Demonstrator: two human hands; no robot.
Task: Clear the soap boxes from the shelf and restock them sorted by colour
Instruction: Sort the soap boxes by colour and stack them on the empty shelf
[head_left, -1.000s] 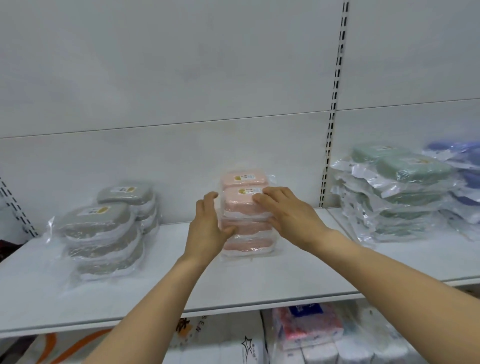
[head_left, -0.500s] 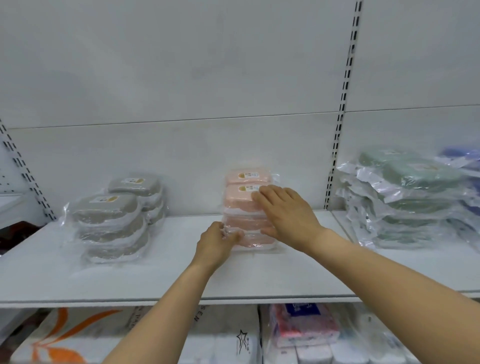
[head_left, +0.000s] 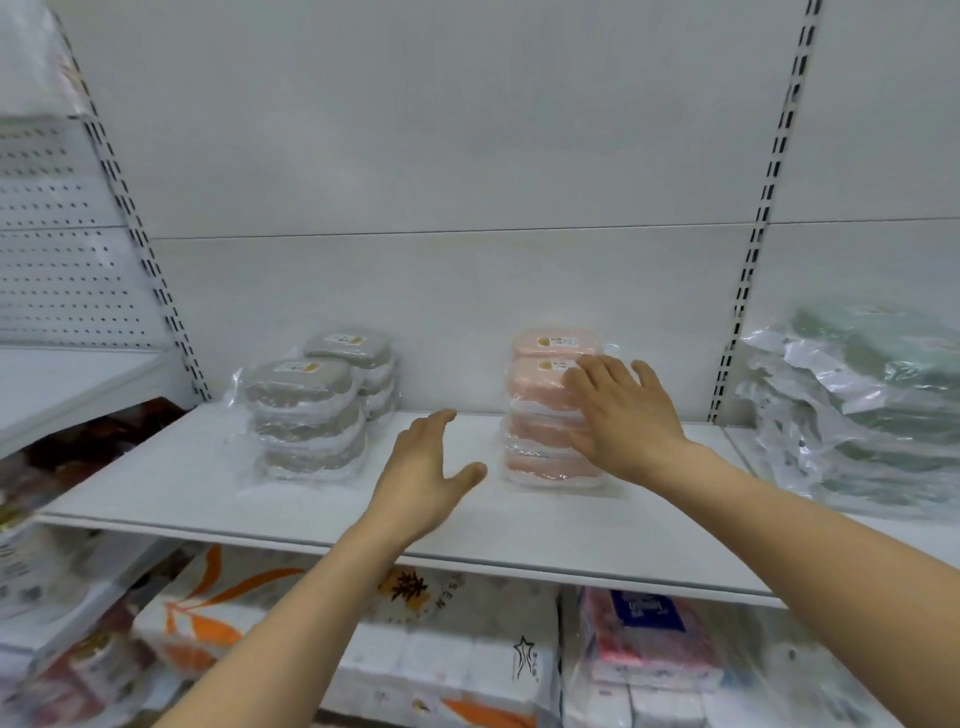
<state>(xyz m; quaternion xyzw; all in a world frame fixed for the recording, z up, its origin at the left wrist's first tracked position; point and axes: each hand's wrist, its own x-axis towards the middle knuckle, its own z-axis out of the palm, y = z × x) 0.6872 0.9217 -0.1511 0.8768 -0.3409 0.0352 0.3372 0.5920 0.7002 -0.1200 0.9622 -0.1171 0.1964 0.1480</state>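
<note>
Two stacks of pink soap boxes (head_left: 550, 415) mid-shelf (head_left: 208, 483), plastic-wrapped, yellow-marked labels on top. Right hand (head_left: 626, 421) flat against front stack, fingers straight and spread. Left hand (head_left: 423, 467) just beside, fingers apart, holding nothing (hovering over shelf). Grey soap boxes (head_left: 306, 410) stacked leftward, green ones (head_left: 872, 405) rightward.

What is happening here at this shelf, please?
A person is sorting wrapped soap boxes by colour on a white shelf. The right hand lies with straight fingers against the pink stack. The left hand is open above the shelf, holding nothing. A grey stack stands to the left, and a green pile lies on the right.
</note>
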